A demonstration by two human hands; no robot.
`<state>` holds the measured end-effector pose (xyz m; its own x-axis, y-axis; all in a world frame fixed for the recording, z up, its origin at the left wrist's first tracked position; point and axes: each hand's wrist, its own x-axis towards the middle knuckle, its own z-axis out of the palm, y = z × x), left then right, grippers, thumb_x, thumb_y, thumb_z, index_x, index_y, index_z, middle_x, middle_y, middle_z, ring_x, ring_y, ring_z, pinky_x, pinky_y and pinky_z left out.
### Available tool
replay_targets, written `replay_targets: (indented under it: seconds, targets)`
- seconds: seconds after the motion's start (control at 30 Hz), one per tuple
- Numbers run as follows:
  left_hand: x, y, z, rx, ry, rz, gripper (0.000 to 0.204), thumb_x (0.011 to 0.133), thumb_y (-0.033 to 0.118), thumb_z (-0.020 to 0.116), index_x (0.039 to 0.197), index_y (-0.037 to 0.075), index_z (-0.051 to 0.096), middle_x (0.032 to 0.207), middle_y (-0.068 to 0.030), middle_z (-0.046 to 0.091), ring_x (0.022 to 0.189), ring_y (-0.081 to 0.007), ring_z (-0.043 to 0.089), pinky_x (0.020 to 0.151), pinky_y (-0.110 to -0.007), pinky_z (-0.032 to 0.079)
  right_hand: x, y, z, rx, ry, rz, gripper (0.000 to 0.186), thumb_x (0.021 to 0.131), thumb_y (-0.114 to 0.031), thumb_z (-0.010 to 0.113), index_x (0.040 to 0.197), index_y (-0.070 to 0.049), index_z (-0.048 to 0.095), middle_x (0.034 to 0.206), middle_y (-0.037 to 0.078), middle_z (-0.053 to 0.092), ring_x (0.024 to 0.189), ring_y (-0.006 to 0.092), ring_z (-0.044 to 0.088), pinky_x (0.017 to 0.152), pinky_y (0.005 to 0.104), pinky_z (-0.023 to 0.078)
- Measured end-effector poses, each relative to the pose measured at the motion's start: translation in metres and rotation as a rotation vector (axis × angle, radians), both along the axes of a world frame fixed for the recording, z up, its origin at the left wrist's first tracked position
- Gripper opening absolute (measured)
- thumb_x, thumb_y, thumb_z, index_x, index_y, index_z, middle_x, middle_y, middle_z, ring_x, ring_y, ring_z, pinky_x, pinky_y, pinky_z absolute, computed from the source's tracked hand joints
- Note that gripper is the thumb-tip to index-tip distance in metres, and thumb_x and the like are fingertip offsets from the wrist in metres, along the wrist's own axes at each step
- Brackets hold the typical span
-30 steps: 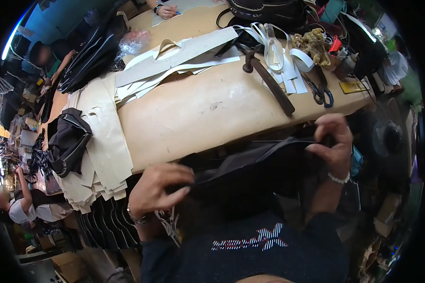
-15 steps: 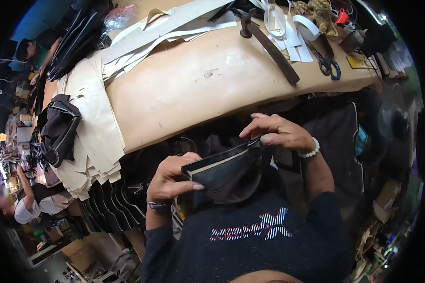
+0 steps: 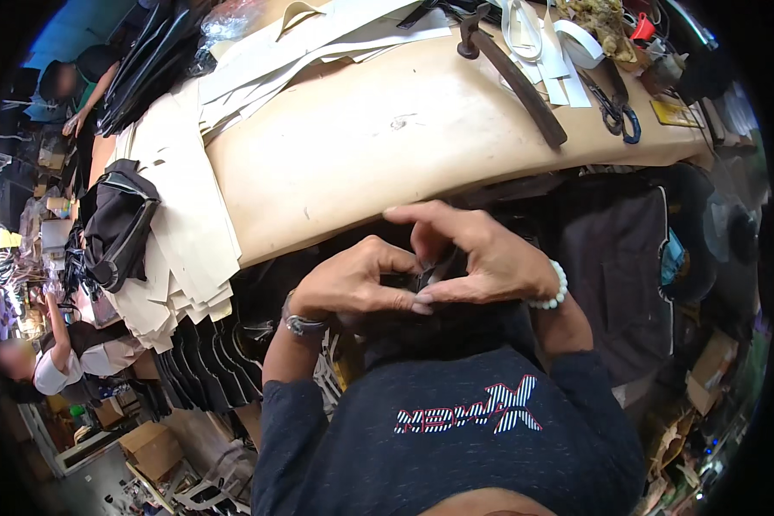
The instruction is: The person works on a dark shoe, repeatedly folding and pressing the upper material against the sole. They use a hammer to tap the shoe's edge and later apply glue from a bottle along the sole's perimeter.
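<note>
Just off the near edge of the table, both hands meet in front of my chest. My left hand (image 3: 357, 279), with a watch at the wrist, pinches a dark piece of bag material (image 3: 427, 277) between thumb and fingers. My right hand (image 3: 486, 258), with a pale bead bracelet, curls round the same piece. Its thumb tip presses by the left fingertips, while its index finger arches up and leftward. Only a small part of the piece shows in the gap between the hands; the remainder is hidden by them or lost against dark cloth.
On the tan table (image 3: 318, 163) lie a hammer (image 3: 516, 82), scissors (image 3: 617, 116), white strips (image 3: 525, 34) and stacked cream sheets (image 3: 168, 198). A black bag piece (image 3: 120, 224) rests on the sheets. Dark fabric (image 3: 615, 258) hangs at right. Two people work at far left.
My hands have come together from opposite ends of the dark piece. The piece, broadly visible before with its pale-edged top, is now folded or turned mostly out of sight. The view has shifted slightly.
</note>
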<state>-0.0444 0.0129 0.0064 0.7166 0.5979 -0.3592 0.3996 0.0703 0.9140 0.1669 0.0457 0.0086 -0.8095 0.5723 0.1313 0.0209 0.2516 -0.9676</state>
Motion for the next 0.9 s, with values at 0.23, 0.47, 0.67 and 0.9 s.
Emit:
replay_targets:
  seconds: [0.23,0.47,0.67,0.9]
  targets:
    - [0.029,-0.009,-0.008,-0.183,-0.366,0.320,0.014,0.079,0.008,0.070,0.087,-0.001,0.064,0.076,0.0018,0.063,0.073,-0.0031,0.052,0.067,-0.021,0.044,0.032,-0.033,-0.006,-0.265,0.145,-0.604,0.026,0.079,-0.001,0.065,0.105,-0.001,0.059,0.080,0.002,0.058,0.075,0.0071,0.054,0.066,0.0225,0.045]
    - [0.049,-0.002,-0.011,-0.024,-0.305,0.336,0.015,0.078,0.013,0.071,0.082,0.001,0.064,0.062,0.0008,0.058,0.059,-0.0031,0.045,0.052,-0.023,0.038,0.035,-0.050,-0.012,-0.370,0.291,-0.515,0.040,0.078,-0.002,0.067,0.115,-0.002,0.053,0.088,0.001,0.056,0.086,0.0068,0.054,0.079,0.0218,0.044]
    - [0.057,0.001,-0.006,0.087,-0.264,0.327,0.016,0.077,0.015,0.072,0.080,0.001,0.064,0.055,-0.0026,0.050,0.052,-0.0044,0.041,0.047,-0.023,0.034,0.040,-0.044,-0.014,-0.601,0.317,-0.492,0.035,0.080,-0.004,0.065,0.113,-0.001,0.054,0.086,-0.001,0.054,0.079,0.0054,0.052,0.071,0.0192,0.043]
    - [0.058,0.000,-0.007,0.050,-0.201,0.261,0.012,0.078,0.010,0.068,0.083,0.000,0.064,0.054,-0.0066,0.050,0.048,-0.0064,0.041,0.045,-0.025,0.035,0.046,-0.045,-0.014,-0.286,0.134,-0.579,0.032,0.078,-0.001,0.062,0.110,0.000,0.057,0.078,0.002,0.058,0.072,0.0075,0.056,0.066,0.0207,0.047]
